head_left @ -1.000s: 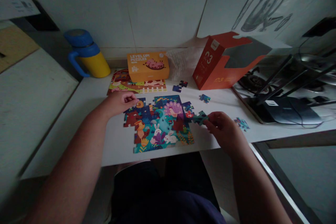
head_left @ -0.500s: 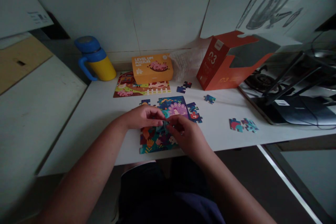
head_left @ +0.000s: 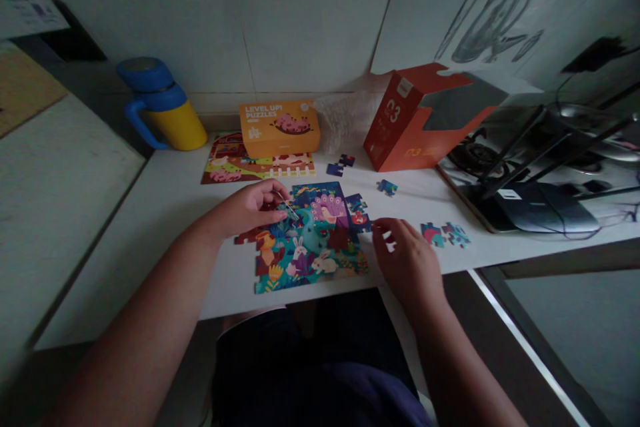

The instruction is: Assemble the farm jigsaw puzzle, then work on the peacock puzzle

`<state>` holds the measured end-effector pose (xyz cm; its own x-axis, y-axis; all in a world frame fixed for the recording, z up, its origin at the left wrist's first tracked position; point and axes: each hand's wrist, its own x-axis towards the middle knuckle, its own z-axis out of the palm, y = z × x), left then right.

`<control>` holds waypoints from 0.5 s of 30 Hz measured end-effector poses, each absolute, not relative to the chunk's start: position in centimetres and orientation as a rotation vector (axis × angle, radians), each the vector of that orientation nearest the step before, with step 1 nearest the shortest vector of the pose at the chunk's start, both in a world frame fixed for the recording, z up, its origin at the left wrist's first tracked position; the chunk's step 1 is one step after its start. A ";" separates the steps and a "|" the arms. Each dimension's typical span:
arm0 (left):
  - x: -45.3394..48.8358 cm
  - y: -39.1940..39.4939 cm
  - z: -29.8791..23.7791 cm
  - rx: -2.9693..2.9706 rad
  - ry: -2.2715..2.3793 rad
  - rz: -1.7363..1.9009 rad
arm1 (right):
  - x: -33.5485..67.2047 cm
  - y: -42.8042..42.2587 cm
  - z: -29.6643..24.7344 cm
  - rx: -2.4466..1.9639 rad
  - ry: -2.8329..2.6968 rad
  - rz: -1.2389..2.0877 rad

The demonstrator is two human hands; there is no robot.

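Note:
A partly built colourful jigsaw (head_left: 313, 240) with rabbits and a peacock lies on the white table (head_left: 170, 200) in front of me. My left hand (head_left: 250, 208) rests at the jigsaw's upper left corner, fingers pinched on a small puzzle piece (head_left: 289, 209). My right hand (head_left: 406, 259) hovers just right of the jigsaw, fingers loosely spread and holding nothing. A joined pair of loose pieces (head_left: 445, 234) lies to the right of that hand. One single piece (head_left: 387, 187) and a dark pair of pieces (head_left: 341, 165) sit farther back.
An orange puzzle box (head_left: 279, 127) stands on a finished farm puzzle (head_left: 235, 167) at the back. A yellow and blue jug (head_left: 163, 107) is back left, a tall orange carton (head_left: 425, 120) back right. A gas stove (head_left: 540, 173) with dark objects on it fills the right side.
Both hands were together over the jigsaw's middle half a second ago. Now the right hand has drawn away to the right, holding nothing, and the left has shifted up-left holding a piece.

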<state>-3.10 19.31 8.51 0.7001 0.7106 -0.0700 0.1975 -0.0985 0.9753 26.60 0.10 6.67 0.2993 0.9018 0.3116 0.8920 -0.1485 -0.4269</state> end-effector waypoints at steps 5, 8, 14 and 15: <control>-3.3 20.8 7.5 1.593 0.960 0.817 | 35.4 -3.5 7.2 -2.562 -1.248 -0.320; -3.9 22.0 7.2 1.499 1.092 1.007 | 39.1 -4.9 7.1 -2.743 -1.205 -0.244; -5.1 23.1 7.4 1.364 1.196 1.142 | 43.0 -5.0 5.7 -2.710 -1.206 -0.011; -5.2 23.1 7.5 1.356 1.195 1.145 | 43.6 -4.8 5.4 -2.708 -1.187 0.001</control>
<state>-5.16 23.13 7.48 0.0792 0.9955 0.0513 0.0936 -0.0587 0.9939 43.57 -4.78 5.40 0.6806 0.7290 0.0733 0.7289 -0.6636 -0.1685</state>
